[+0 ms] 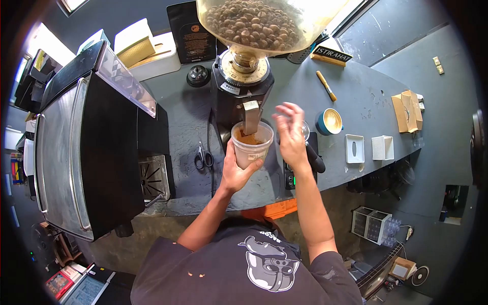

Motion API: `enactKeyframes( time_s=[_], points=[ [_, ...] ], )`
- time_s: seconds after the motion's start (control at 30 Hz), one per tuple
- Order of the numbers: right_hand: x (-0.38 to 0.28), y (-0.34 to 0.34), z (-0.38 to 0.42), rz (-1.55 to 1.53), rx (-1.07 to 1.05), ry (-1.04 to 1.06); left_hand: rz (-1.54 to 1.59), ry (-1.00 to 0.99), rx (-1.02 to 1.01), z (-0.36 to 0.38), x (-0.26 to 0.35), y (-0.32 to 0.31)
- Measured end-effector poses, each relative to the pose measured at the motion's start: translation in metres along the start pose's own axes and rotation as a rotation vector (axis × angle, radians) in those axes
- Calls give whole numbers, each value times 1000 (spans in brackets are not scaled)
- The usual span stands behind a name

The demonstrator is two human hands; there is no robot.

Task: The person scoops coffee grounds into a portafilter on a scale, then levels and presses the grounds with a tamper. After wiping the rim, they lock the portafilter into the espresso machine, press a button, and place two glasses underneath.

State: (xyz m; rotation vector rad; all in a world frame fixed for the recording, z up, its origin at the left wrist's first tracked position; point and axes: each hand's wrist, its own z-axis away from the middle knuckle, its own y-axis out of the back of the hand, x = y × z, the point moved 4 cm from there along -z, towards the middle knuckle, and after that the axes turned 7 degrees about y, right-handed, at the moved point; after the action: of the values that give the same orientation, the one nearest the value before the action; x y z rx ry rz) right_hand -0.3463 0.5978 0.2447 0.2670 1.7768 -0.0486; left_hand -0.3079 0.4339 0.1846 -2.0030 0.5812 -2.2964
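My left hand (238, 172) is wrapped round a clear plastic tub (252, 152) with brown ground coffee (246, 138) in it. The tub is under the metal chute (251, 116) of a black coffee grinder (219, 101). A hopper (269, 25) full of roasted beans tops the grinder. To the right of the tub, my right hand (291, 137) is raised with its fingers loosely apart, slightly blurred, holding nothing. Partly hidden behind that hand, a portafilter (316, 158) with a black handle lies over a digital scale (290, 179).
A black espresso machine (109, 137) stands left. Scissors (204, 158) and a black round-topped tool (198, 75) lie near the grinder. On the right are a blue cup of coffee (330, 122), a brush (326, 85), white containers (382, 148) and a cardboard box (406, 112).
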Motion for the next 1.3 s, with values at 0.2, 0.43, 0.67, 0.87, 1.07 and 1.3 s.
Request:
enactKeyframes(
  time_s=[0.2,0.43,0.67,0.87,1.07,1.3],
  points=[
    [-35,-12,8,157,-323,112,-92,-11,-20,-2,3,0],
    [-34,-5,10,129,-274,89,-124,-16,38,-4,-17,7],
    [-19,-9,23,-42,-273,-136,-418,-47,247,7,5,-1],
    [-12,-12,28,-31,-236,-149,-507,-44,270,10,11,-2],
    [-4,-9,38,-25,-265,-244,-469,-24,335,27,16,-9],
    [-16,-4,66,-177,-305,-294,-625,-99,391,62,12,-14]
  ],
)
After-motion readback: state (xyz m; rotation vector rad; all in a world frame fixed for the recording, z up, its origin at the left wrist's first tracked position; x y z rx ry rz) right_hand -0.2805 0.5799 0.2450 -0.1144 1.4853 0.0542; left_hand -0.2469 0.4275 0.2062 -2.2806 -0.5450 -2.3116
